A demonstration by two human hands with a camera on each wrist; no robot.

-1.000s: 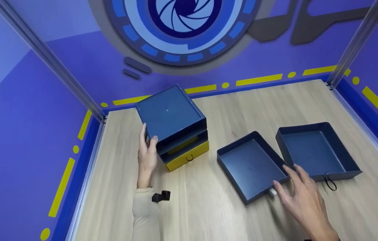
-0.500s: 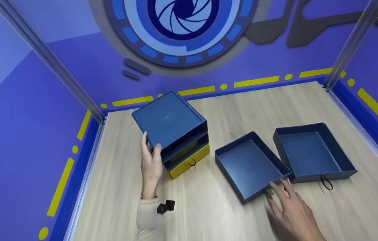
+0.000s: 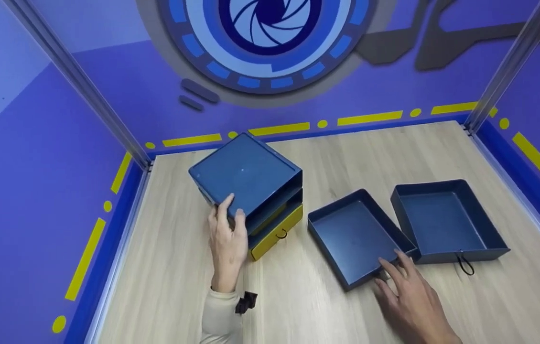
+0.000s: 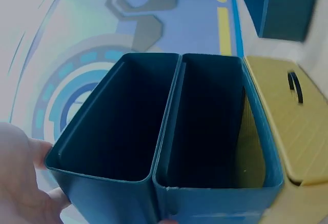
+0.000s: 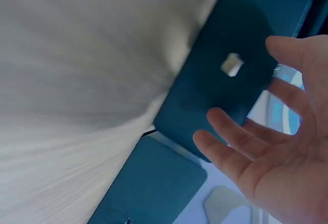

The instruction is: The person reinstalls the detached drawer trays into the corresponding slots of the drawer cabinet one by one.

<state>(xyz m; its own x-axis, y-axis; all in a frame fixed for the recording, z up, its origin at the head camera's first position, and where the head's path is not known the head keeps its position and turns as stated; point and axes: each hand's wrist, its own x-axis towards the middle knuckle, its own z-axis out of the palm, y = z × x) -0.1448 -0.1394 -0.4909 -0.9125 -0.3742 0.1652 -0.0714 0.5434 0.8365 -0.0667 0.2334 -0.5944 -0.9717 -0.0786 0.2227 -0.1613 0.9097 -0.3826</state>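
Note:
A dark blue drawer unit stands at the left, with two openings showing at its front above a yellow-fronted drawer. My left hand rests against the unit's left side, its fingers reaching onto the top edge. On the right lie two dark blue drawers, a nearer drawer and a farther drawer, side by side with open tops. My right hand is at the front edge of the nearer drawer, fingers spread. In the right wrist view a small pale piece shows on that drawer's front.
The wooden tabletop runs between the unit and the drawers. Purple printed panels stand behind and at both sides. The farther drawer carries a black loop pull. A similar loop is on the yellow front.
The drawer unit has turned a little and come nearer, my left hand moving with it toward the front. My right hand has shifted left along the nearer drawer's front.

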